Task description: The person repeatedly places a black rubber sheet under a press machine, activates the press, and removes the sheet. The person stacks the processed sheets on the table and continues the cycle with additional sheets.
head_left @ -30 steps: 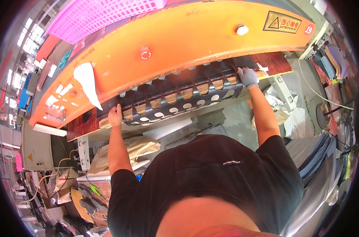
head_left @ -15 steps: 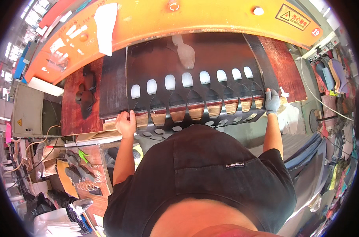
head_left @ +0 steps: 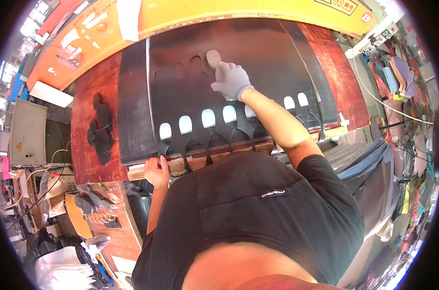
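A wide black sheet [head_left: 258,53] lies over the work surface, with a row of sole-shaped cut-outs along its near side. White shows through the toe ends of these holes. My left hand [head_left: 156,172] is at the sheet's near left corner, fingers closed on its edge. Reaching across the sheet, my right hand [head_left: 232,81], in a light grey glove, grips a grey-tan sole-shaped cutting die [head_left: 212,58]. The glove hides most of the die. Faint curved outlines mark the sheet left of it.
An orange press beam [head_left: 190,21] spans the far side. Dark sole-shaped pieces [head_left: 102,130] lie on the reddish board [head_left: 84,154] at left. A grey metal cabinet [head_left: 28,133] stands farther left. Stacked sheets [head_left: 364,164] and hanging material scraps are at right.
My right hand has left the sheet's right edge and moved inward onto the die. The die has shifted slightly left. My left hand stays near the left corner; the view has shifted.
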`<state>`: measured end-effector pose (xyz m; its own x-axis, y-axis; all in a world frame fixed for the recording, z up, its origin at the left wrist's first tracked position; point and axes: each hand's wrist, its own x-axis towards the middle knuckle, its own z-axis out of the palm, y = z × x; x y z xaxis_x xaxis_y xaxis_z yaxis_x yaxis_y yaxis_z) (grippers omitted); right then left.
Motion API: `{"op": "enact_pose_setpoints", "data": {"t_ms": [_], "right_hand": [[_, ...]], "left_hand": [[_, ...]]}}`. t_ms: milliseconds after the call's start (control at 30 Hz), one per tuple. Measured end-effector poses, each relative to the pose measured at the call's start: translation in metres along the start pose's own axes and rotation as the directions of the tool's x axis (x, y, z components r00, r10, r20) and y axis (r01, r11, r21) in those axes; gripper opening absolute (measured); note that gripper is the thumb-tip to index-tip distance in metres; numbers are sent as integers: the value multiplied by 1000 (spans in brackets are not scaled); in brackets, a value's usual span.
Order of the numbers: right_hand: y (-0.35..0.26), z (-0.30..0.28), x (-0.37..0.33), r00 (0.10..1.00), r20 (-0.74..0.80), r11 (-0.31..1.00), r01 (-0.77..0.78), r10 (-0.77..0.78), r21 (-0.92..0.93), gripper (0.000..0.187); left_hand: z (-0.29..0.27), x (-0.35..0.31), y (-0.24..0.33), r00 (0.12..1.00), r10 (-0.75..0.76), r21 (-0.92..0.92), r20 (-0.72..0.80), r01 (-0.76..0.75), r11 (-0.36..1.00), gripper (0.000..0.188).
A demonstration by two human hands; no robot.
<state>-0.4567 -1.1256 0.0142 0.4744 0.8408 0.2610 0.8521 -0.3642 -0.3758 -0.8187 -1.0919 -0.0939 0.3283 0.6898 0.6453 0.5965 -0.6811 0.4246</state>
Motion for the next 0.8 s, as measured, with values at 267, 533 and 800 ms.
{"op": "enact_pose_setpoints", "data": {"t_ms": [267, 533, 800], "right_hand": [[18, -34, -6, 997, -2, 942, -73, 78, 327, 69], [36, -34, -20, 995, -5, 992, -98, 98, -84, 69], [44, -36, -13, 999, 5, 998, -42, 43, -41, 61]], "left_hand": [[-16, -14, 7, 999, -7, -4, 43, 7, 1000, 32], [-17, -11, 11, 1000, 6, 6, 25, -6, 1000, 31], [-18, -6, 12, 999, -7, 0, 33, 7, 1000, 31]]}}
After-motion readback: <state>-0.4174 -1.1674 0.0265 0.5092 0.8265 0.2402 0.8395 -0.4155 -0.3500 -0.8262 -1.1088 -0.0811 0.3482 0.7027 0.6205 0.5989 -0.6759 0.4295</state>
